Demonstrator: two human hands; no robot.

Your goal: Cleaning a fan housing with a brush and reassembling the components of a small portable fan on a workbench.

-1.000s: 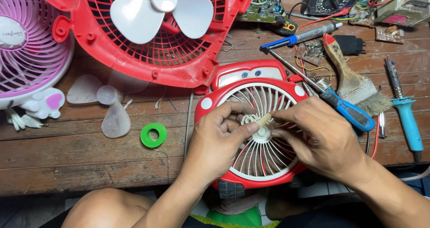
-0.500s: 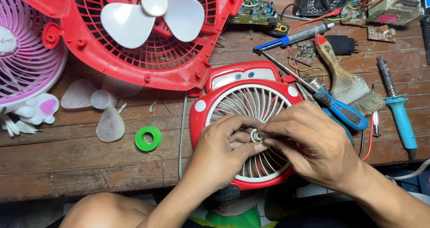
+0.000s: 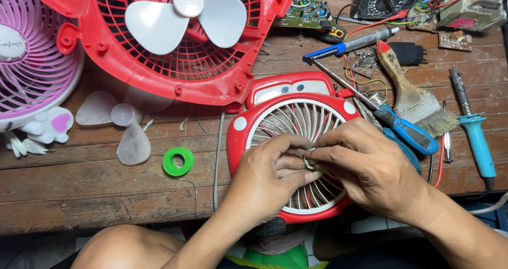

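A worn wooden workbench (image 3: pixel 63 189) carries everything; at its far middle a big red fan housing (image 3: pixel 190 41) with white blades lies face up, and at the far left a pink fan (image 3: pixel 32 73) shows only in part; near the middle, at the bench's near edge, sits the small red fan (image 3: pixel 288 115) with a white grille, where both hands meet. The left hand (image 3: pixel 264 181) and the right hand (image 3: pixel 370 168) press fingertips together over the grille's hub, pinching a small metal piece (image 3: pixel 309 164); what that piece is cannot be told. A second ago a slim pale stick poked out between the fingers at the hub; now it is gone from sight and the fingers are bunched tighter. To the right lie a paintbrush (image 3: pixel 413 97), a blue-handled screwdriver (image 3: pixel 402 129) and a turquoise soldering iron (image 3: pixel 476 137); to the left a clear loose fan blade (image 3: pixel 129 137) and a green solder spool (image 3: pixel 178 161); these have stayed put.
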